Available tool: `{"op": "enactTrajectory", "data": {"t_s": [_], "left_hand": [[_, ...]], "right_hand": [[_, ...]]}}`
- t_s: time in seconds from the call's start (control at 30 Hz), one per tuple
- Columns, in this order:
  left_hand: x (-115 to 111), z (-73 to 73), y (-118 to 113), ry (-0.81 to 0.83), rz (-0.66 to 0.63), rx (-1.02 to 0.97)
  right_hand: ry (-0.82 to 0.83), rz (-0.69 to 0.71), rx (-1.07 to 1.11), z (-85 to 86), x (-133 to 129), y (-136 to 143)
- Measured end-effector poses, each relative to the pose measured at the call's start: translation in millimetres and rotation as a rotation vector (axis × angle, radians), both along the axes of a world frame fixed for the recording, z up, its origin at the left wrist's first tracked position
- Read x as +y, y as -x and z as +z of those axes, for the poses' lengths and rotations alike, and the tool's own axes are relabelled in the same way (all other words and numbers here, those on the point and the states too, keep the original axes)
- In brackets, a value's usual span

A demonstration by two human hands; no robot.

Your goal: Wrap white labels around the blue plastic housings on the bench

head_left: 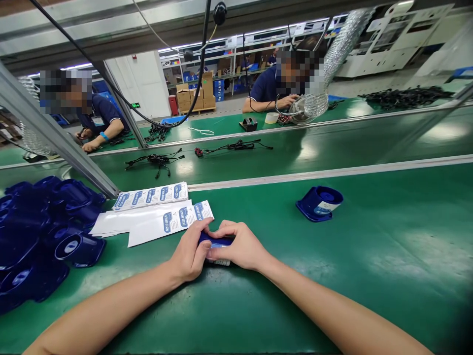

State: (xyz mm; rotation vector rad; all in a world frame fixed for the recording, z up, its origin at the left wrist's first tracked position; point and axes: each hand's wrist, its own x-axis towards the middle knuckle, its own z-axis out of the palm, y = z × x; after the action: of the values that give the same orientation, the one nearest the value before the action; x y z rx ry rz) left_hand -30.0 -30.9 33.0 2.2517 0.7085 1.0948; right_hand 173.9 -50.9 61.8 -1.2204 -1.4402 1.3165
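Head view shows the left hand (pixel 192 249) and right hand (pixel 246 246) clamped together on a dark-blue plastic housing (pixel 217 240) at the middle of the green tabletop (pixel 369 256); gripping from opposite sides, thumbs nearest, probably keeps it steady. Label sheets (pixel 148 224) lie just beyond the left hand, seemingly for easy reach. More housings (pixel 22 236) heap at left, while one labelled housing (pixel 320 203) sits apart at right, perhaps to avoid mixing.

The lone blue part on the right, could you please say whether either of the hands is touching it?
No, the left hand and right hand both hold another blue part, away from the lone part.
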Motion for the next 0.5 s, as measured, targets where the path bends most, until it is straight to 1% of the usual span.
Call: {"op": "enactTrajectory", "data": {"t_s": [0.2, 0.43, 0.5], "left_hand": [[-0.4, -0.5, -0.2, 0.0, -0.029, 0.007], [-3.0, 4.9, 1.0, 0.039, -0.034, 0.03], [-3.3, 5.8, 2.4, 0.044, -0.039, 0.038]], "right_hand": [[0.072, -0.01, 0.07, -5.5, 4.9, -4.8], [0.0, 0.083, 0.061, -3.4, 8.1, -13.5], [0.002, 0.106, 0.044, -3.4, 8.5, -18.0]]}}
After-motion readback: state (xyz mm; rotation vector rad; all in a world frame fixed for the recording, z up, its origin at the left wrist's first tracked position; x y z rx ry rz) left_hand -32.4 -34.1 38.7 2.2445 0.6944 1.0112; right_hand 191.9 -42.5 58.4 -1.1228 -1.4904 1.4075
